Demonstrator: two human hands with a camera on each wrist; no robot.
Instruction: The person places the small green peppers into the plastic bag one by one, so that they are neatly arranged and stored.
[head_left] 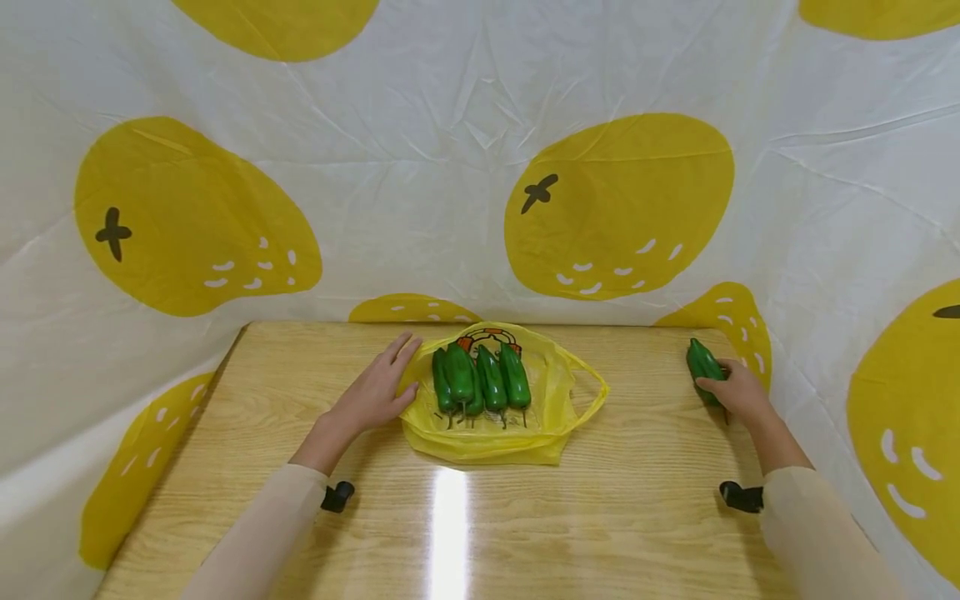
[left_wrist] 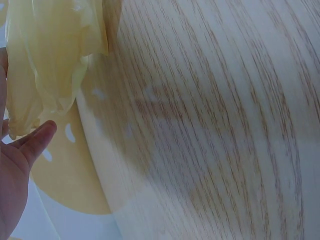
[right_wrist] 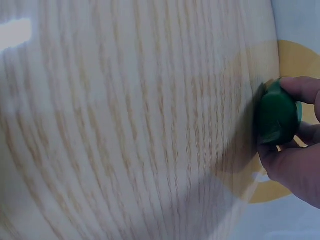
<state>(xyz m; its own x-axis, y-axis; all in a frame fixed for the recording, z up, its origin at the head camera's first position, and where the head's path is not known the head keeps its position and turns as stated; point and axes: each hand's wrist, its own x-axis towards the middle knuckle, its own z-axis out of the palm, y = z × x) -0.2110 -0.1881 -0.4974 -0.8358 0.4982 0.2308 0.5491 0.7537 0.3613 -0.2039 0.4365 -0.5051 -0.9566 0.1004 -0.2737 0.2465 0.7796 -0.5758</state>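
A yellow plastic bag [head_left: 562, 375] lies spread on the table, its mouth wide and a handle loop out to the right. Several green peppers [head_left: 491, 379] lie side by side on it, stems toward the viewer. My left hand [head_left: 375, 387] rests against the bag's left edge with fingers extended; in the left wrist view the thumb [left_wrist: 40, 137] stands out beside the hanging yellow plastic [left_wrist: 55, 55]. Over at the right, my right hand [head_left: 738, 392] grips one green pepper [head_left: 703, 360] between thumb and fingers. The right wrist view shows that pepper [right_wrist: 276, 117] end-on at the table's edge.
The wooden table [head_left: 637, 500] has a light glare strip in front of the bag. A white cloth [head_left: 420, 208] with large yellow fruit prints hangs behind and along both sides. Black camera mounts [head_left: 339, 497] sit at both wrists.
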